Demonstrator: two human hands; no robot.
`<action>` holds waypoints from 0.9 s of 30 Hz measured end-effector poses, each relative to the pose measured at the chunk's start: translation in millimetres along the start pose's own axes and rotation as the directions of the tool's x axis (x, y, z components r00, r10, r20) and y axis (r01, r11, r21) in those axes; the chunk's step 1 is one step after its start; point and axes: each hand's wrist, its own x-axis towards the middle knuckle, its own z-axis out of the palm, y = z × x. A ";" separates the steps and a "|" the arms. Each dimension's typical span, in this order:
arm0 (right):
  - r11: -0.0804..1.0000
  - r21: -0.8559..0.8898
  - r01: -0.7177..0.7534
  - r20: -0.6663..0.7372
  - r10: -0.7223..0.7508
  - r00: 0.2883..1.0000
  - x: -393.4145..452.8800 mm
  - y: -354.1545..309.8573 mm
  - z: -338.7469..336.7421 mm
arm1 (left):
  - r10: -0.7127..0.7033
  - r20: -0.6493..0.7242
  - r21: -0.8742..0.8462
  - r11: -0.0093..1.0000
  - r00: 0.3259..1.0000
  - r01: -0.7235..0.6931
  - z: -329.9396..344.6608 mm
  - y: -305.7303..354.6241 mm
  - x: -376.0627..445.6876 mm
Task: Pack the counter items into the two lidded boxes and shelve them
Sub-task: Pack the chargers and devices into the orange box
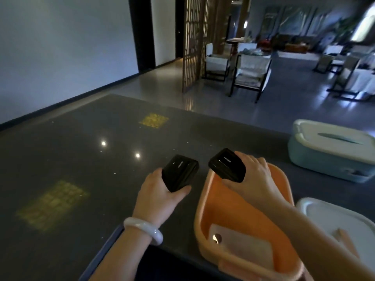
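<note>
dim room, grey floor (213,98), lattice screen (194,41), white-cushioned chairs (250,74)

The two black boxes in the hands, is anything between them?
No. In the head view, only bare dark counter shows between the left power bank and right power bank.

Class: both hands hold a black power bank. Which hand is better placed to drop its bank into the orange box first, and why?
Right. The right hand holds its power bank over the orange box rim; the left hand and its bank are above the counter, beside the box.

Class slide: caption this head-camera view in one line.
Each hand holds a black power bank, the right one over the open orange box.
</note>
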 end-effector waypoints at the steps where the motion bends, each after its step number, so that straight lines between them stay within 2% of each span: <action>1: 1.000 -0.008 -0.015 0.003 0.015 1.000 -1.8 12.4 -3.5 | 0.004 0.016 -0.004 1.000 1.000 -0.004 10.8 8.5 0.6; 7: 0.999 -0.011 -0.043 0.132 0.044 0.990 -8.7 63.0 -4.5 | -0.009 0.016 0.100 0.995 1.000 0.007 57.1 29.5 -2.3; 11: 0.999 0.001 -0.044 0.190 0.043 0.981 -5.0 68.3 5.2 | 0.002 0.014 0.171 0.985 1.000 -0.005 64.1 29.6 -4.3; 14: 0.995 -0.003 -0.097 0.279 0.094 0.956 3.8 63.4 13.8 | -0.005 0.043 0.176 0.984 0.999 -0.003 63.5 29.4 -1.3; 17: 0.986 -0.056 -0.156 0.400 0.165 0.902 14.7 59.1 25.0 | -0.001 0.076 0.190 0.982 0.997 -0.013 63.1 29.4 3.0; 21: 0.982 -0.062 -0.179 0.607 0.179 0.774 17.2 59.1 47.3 | 0.027 0.085 0.278 0.959 0.996 -0.050 64.4 29.7 3.3; 24: 0.982 -0.021 -0.189 0.671 0.154 0.726 8.3 61.6 62.0 | 0.011 0.077 0.304 0.952 0.997 -0.034 65.0 28.3 4.0; 27: 0.986 -0.132 -0.105 0.717 0.168 0.676 7.1 65.3 70.7 | 0.029 0.083 0.331 0.942 0.996 -0.054 66.0 28.8 3.2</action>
